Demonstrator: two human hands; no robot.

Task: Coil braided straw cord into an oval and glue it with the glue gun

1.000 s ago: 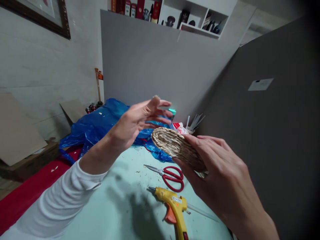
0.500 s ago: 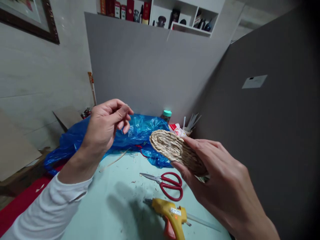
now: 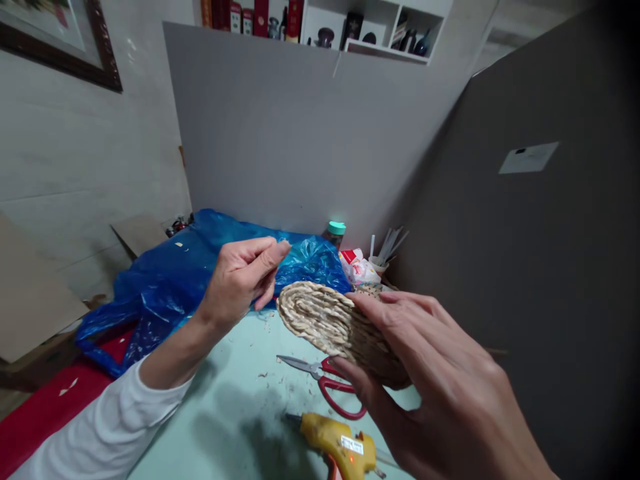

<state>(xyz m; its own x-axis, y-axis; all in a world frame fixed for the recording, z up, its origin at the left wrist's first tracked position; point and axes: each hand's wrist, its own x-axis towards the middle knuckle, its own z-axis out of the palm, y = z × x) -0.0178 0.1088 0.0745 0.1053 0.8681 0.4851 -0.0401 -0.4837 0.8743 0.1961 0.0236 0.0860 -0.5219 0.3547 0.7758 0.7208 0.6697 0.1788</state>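
My right hand (image 3: 425, 360) grips an oval coil of braided straw-coloured cord (image 3: 325, 317) by its right end, thumb below and fingers above. The coil is tilted, so its ridged flat face shows, with whitish patches on it. Left of the coil and apart from it, my left hand (image 3: 245, 273) is raised with thumb and index finger pinched together. Whatever sits in that pinch is too small to make out. Under the coil, red-handled scissors (image 3: 320, 373) lie partly covered on the table. Nearer me lies a yellow glue gun (image 3: 335, 440) with a small orange light.
A crumpled blue plastic bag (image 3: 165, 267) spreads over the table's far left. Behind the coil stand a jar with a green lid (image 3: 337, 230) and a cup of glue sticks (image 3: 385, 250). Small scraps dot the pale green tabletop (image 3: 225, 387). Grey panels (image 3: 310, 133) rise behind and at right.
My left hand has moved right and down, closer to the coil. The coil in my right hand has come slightly left and lower, now covering part of the scissors.
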